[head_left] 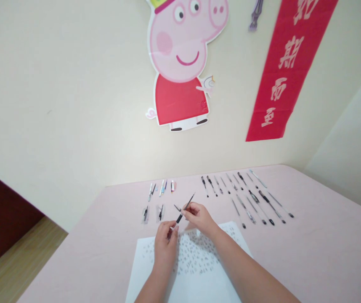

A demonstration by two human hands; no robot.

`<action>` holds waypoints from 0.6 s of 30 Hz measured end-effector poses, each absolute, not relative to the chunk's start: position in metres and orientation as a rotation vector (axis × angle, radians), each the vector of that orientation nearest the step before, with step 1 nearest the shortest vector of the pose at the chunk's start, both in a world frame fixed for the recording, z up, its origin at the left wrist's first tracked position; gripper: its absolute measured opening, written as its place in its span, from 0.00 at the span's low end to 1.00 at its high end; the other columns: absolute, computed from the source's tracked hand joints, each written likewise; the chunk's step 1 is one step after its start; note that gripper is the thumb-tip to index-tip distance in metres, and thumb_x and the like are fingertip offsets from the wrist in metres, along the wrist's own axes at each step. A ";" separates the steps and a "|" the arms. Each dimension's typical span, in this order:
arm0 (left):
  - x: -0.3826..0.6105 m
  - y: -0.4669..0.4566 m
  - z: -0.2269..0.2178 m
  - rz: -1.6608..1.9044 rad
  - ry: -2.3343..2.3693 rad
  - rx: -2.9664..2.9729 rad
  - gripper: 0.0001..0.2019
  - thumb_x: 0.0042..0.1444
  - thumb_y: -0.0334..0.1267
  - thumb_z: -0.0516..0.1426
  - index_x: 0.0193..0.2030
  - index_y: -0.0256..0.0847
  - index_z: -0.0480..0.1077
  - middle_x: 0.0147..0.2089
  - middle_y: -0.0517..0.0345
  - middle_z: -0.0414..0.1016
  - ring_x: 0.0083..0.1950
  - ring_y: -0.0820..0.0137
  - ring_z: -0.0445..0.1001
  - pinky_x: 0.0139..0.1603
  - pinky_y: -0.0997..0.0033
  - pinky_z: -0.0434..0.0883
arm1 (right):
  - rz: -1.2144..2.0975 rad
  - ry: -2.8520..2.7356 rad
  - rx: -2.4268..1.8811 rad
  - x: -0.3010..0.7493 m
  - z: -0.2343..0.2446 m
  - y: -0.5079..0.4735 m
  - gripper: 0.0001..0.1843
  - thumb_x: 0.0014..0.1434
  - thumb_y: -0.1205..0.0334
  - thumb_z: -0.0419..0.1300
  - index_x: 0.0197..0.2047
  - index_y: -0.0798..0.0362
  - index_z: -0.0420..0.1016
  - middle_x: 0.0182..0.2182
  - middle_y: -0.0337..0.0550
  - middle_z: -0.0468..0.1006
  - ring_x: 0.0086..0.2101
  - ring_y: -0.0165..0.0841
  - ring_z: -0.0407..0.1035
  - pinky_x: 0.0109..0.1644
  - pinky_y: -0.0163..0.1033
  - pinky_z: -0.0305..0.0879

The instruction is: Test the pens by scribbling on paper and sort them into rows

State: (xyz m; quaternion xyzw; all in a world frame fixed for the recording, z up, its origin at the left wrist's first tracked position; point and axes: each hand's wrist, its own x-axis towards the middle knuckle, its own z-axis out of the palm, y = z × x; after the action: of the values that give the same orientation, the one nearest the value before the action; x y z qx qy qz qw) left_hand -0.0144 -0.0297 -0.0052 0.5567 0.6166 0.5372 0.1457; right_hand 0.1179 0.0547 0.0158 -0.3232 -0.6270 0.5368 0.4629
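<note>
Slanting rightward toward the far edge of the desk [294,256], a slim black pen [179,218] lies near the top edge of the paper sheet [142,269], left hand [165,239] closed around its near end, right hand [200,218] pinching farther along.

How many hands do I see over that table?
2: the left hand holds the near end of a pen; the right hand, farther forward, is at its middle.
</note>
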 end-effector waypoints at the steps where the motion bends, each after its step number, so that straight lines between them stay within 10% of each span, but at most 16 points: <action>1: -0.015 -0.030 -0.005 1.549 1.781 1.594 0.11 0.53 0.44 0.55 0.34 0.40 0.72 0.33 0.53 0.74 0.31 0.67 0.71 0.32 0.66 0.69 | 1.316 -1.570 -0.790 0.117 0.015 0.054 0.12 0.49 0.54 0.62 0.28 0.55 0.74 0.21 0.38 0.72 0.24 0.28 0.63 0.27 0.34 0.60; 18: -0.017 -0.029 -0.009 1.605 1.769 1.511 0.11 0.52 0.44 0.56 0.35 0.40 0.73 0.34 0.52 0.75 0.34 0.65 0.72 0.37 0.63 0.71 | 0.873 -1.817 -1.016 0.127 0.002 0.063 0.08 0.53 0.67 0.57 0.31 0.54 0.78 0.27 0.41 0.73 0.28 0.30 0.66 0.33 0.35 0.61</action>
State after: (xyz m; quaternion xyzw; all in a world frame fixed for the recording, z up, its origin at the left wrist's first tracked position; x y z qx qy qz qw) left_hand -0.0172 -0.0292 -0.0092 0.5280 0.6181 0.5608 0.1570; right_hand 0.1270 0.0625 0.0016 -0.4067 -0.7275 0.3496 0.4279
